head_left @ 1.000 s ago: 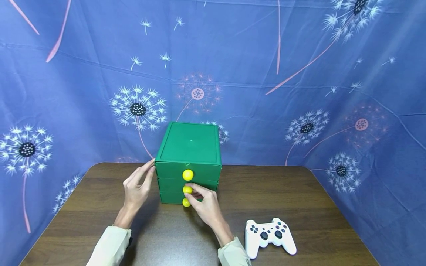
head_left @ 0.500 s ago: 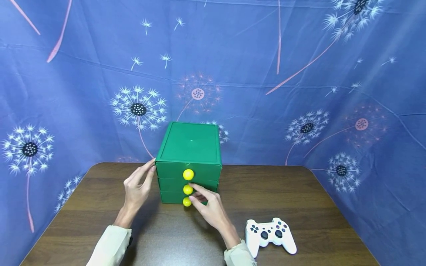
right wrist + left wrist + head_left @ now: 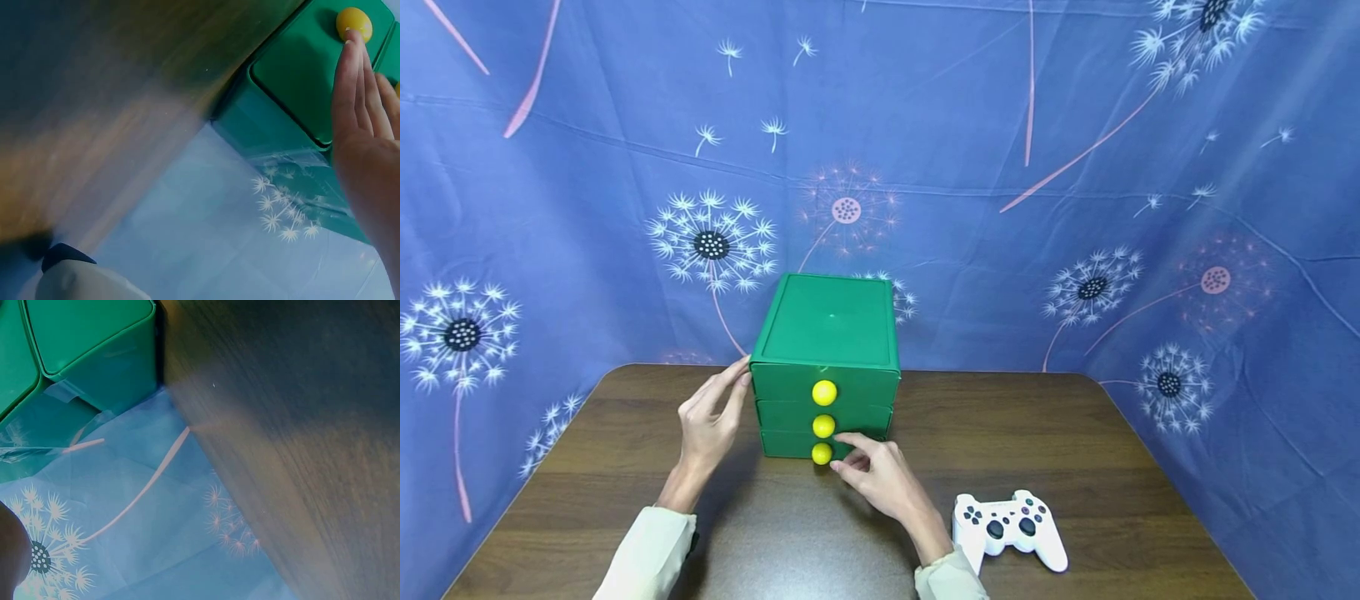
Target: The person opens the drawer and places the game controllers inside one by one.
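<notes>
Yellow knobs (image 3: 823, 426), all three head-view only

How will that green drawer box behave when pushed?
The green drawer box is probably stiff, given its straight edges. It likely slides before tipping: its front is wider than tall. Its drawers may slide out if tilted; no latch shows.

The hand (image 3: 365, 128) is near a yellow drawer knob (image 3: 354, 22)

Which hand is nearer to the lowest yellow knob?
Right. The right hand is just to the right of the lowest yellow knob; the left hand is farther away, at the upper left corner of the green drawer unit.
</notes>
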The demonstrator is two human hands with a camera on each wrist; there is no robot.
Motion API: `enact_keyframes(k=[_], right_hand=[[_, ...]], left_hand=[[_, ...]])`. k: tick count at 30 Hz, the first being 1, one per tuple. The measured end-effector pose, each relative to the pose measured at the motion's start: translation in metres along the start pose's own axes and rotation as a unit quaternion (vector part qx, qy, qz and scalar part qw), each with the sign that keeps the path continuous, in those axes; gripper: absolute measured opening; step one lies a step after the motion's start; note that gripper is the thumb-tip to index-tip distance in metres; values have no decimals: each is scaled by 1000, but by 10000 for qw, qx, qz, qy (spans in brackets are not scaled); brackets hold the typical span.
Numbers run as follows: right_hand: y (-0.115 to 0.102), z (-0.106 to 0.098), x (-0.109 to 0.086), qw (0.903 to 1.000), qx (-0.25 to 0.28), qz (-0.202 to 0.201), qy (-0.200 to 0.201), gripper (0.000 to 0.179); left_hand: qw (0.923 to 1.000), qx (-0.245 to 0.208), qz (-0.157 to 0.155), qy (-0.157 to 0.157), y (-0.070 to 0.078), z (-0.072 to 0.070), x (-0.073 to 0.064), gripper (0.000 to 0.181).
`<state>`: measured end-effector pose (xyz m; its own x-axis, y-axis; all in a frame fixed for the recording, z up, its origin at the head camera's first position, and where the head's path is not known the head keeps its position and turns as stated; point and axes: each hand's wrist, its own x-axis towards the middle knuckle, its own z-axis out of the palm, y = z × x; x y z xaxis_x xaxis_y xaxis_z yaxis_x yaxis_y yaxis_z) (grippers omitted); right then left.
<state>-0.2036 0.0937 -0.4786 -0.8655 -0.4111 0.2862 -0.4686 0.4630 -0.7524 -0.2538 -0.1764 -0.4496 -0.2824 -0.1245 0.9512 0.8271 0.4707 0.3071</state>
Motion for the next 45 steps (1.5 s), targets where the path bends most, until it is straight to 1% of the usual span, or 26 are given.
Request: enact_keyframes(k=[5, 10, 15, 25, 30, 34, 40, 45], right_hand=[[2, 4, 4, 9993, 31, -138, -348, 34], [5, 9, 8, 9987, -69, -140, -490, 36], [7, 13, 12, 9983, -149, -120, -546, 35], [9, 21, 17, 9978, -376, -304, -449, 31], [10, 24, 19, 9984, -332, -217, -393, 28], [9, 26, 20, 9986, -412, -199, -277, 26], [10, 27, 21, 9971, -655, -383, -92, 22], [10, 27, 20, 9962, -718, -486, -31, 20]], left_hand=[[10000, -2, 5, 16, 0, 0, 0, 36], [10000, 3, -13, 1, 0, 0, -1, 37], [10000, 8, -9, 5, -1, 0, -2, 38], [10000, -20, -4, 17, -1, 0, -2, 37], [10000, -17, 26, 42, -1, 0, -2, 38], [10000, 15, 41, 12, -1, 0, -1, 40], [10000, 34, 32, 13, 0, 0, -1, 39], [10000, 52, 30, 15, 1, 0, -1, 36]])
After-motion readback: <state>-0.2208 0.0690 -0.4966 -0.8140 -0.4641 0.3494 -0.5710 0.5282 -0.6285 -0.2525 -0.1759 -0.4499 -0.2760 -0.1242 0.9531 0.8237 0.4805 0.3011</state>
